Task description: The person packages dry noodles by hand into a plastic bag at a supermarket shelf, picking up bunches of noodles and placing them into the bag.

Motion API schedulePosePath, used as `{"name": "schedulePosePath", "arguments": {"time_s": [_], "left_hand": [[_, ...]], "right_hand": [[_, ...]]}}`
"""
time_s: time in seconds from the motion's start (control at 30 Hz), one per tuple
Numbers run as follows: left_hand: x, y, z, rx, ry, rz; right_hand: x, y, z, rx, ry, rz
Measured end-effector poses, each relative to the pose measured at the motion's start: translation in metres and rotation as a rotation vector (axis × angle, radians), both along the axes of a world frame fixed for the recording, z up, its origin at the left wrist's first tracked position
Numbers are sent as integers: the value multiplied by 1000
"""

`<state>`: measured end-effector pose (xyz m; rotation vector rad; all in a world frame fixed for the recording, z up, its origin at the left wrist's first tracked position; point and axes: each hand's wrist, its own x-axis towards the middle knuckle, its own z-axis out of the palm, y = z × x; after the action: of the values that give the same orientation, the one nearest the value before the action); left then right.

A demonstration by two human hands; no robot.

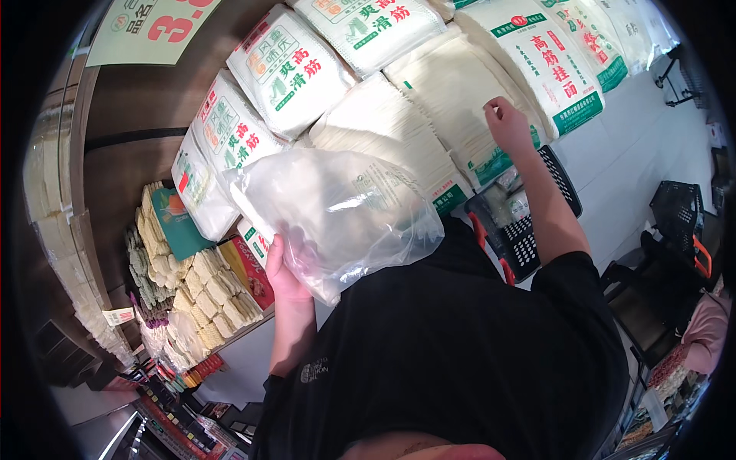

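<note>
My left hand (287, 270) grips a clear plastic bag (351, 213) by its left side. The bag is spread wide in front of my chest, and pale contents or the stock behind it show through; I cannot tell which. My right hand (509, 127) is raised over an opened pack of dried noodles (460, 92), its fingers curled in and no object visible in them. Left of that pack lies a second opened pack of pale noodles (385, 129), its lower part covered by the plastic bag.
White noodle packs (290, 72) with printed writing lie along the back and left; another pack (546, 69) lies right. Stacked noodle cakes (210, 293) fill the lower left. A black shopping basket (520, 247) stands by my right arm. A price sign (152, 29) hangs upper left.
</note>
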<state>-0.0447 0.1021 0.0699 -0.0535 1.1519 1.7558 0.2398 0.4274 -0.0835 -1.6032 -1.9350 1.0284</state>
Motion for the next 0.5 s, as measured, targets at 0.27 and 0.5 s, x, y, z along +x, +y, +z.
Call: {"name": "schedulePosePath", "arguments": {"time_s": [0.27, 0.5], "left_hand": [[3, 1, -5, 134, -80, 24], [-3, -21, -15, 203, -91, -20]], "right_hand": [[-62, -106, 50, -787, 382, 333], [-80, -129, 72, -967, 859, 336]]}}
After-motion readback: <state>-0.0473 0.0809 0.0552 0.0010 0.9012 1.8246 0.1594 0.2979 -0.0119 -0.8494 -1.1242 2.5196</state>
